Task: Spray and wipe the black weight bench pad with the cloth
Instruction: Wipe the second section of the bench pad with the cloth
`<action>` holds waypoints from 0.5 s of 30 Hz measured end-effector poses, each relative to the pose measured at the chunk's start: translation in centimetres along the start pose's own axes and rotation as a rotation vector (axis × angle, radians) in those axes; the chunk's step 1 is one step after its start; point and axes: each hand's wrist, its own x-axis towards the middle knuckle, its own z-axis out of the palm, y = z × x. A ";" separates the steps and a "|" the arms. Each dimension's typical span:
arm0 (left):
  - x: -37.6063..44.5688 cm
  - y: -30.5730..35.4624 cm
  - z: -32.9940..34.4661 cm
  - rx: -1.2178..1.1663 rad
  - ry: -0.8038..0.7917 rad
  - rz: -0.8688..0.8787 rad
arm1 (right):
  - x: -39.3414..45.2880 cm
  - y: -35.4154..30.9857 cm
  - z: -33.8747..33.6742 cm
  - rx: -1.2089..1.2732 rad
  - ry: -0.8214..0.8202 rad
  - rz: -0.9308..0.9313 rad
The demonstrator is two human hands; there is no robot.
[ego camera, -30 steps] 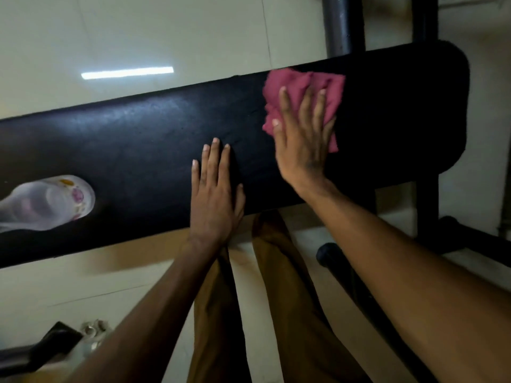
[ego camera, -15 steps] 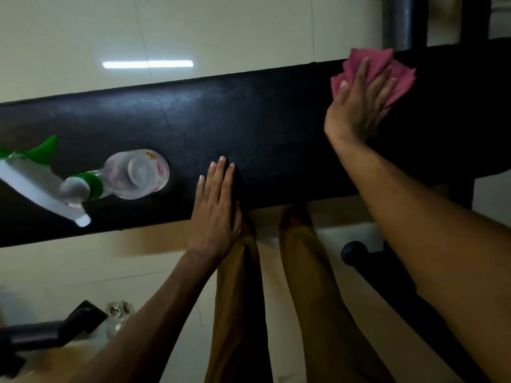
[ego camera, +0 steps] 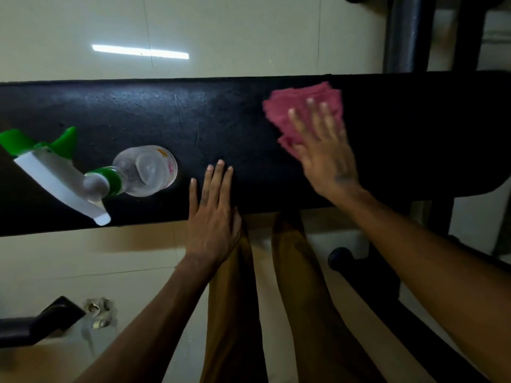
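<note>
The black weight bench pad (ego camera: 171,117) runs across the view from left to right. A crumpled pink cloth (ego camera: 287,111) lies on its right half, and my right hand (ego camera: 323,150) presses flat on it, fingers spread and blurred with motion. My left hand (ego camera: 213,208) rests palm down on the pad's near edge, fingers together, holding nothing. A clear spray bottle (ego camera: 138,172) with a white and green trigger head stands on the pad at the left, apart from both hands.
Dark metal uprights (ego camera: 401,34) of the bench frame rise at the back right. A black frame bar with a rounded end (ego camera: 343,258) runs along the floor at the lower right. Another black bar (ego camera: 41,322) lies at the lower left. My legs in brown trousers stand beneath the pad.
My right hand has swept the pink cloth from the pad's far right edge back toward the middle and nearer to me. The left hand stays planted. The view shifted left, showing the whole bottle.
</note>
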 end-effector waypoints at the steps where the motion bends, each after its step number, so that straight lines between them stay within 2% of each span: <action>1: 0.0 -0.2 0.1 -0.007 0.004 0.001 | -0.7 2.0 -0.4 0.022 0.026 0.148; 4: 0.1 -0.5 0.2 -0.023 0.013 0.010 | -2.8 6.1 -1.5 0.118 0.069 0.509; 6: 0.1 -0.6 0.1 -0.023 0.008 0.018 | -3.2 6.2 -1.3 0.182 0.112 0.586; 9: 0.2 -0.7 -0.2 0.024 -0.009 0.016 | -2.9 2.9 -0.1 0.259 0.206 0.663; 11: 0.2 -0.3 -0.3 0.044 -0.014 -0.014 | -4.0 -0.8 1.5 0.234 0.226 0.589; 15: 0.4 0.8 -0.5 0.013 -0.028 -0.085 | -11.3 -7.1 6.5 0.127 0.039 0.173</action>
